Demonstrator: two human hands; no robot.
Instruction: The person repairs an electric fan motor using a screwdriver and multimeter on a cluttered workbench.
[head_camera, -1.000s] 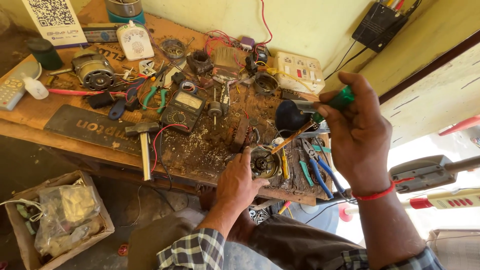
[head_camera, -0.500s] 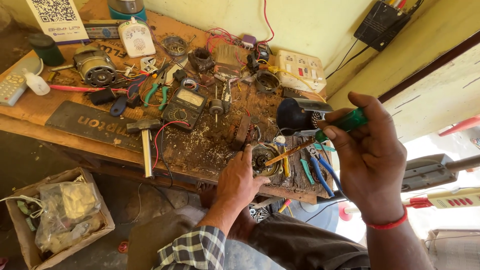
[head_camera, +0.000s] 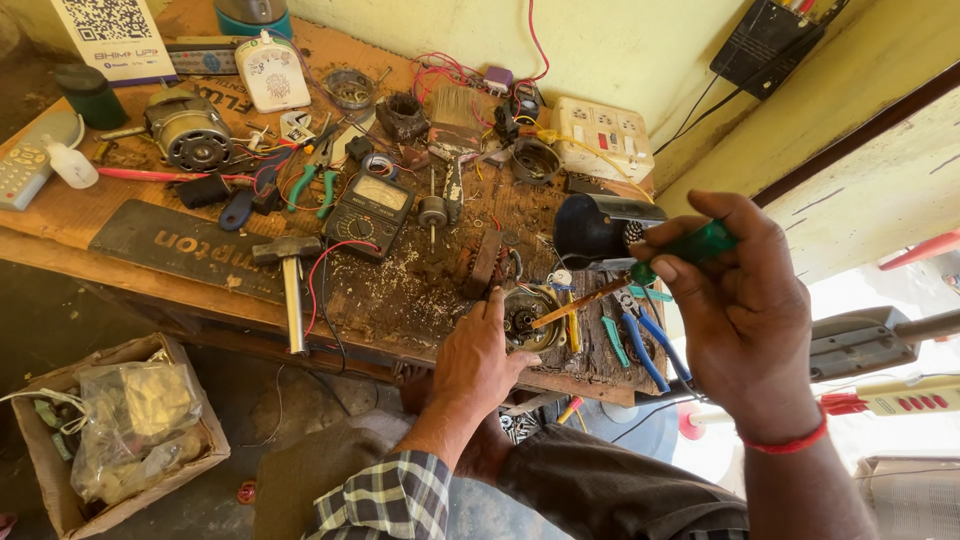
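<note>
Your wooden workbench (head_camera: 150, 225) fills the view as before, and everything else sits relative to the round motor part (head_camera: 530, 318) near its front edge. Your right hand (head_camera: 745, 320) is closed around the green handle of the screwdriver (head_camera: 640, 272); since half a second ago it has dropped a little and the shaft now slants down so its tip sits on top of the motor part rather than just short of it. Your left hand (head_camera: 480, 360) has not shifted: fingers together, it presses against the left side of the motor part, steadying it. Well left of the part, the hammer (head_camera: 290, 280) lies unchanged. Up and left sits the multimeter (head_camera: 370, 212). Just right of the part lie the blue-handled pliers (head_camera: 650, 350), untouched.
</note>
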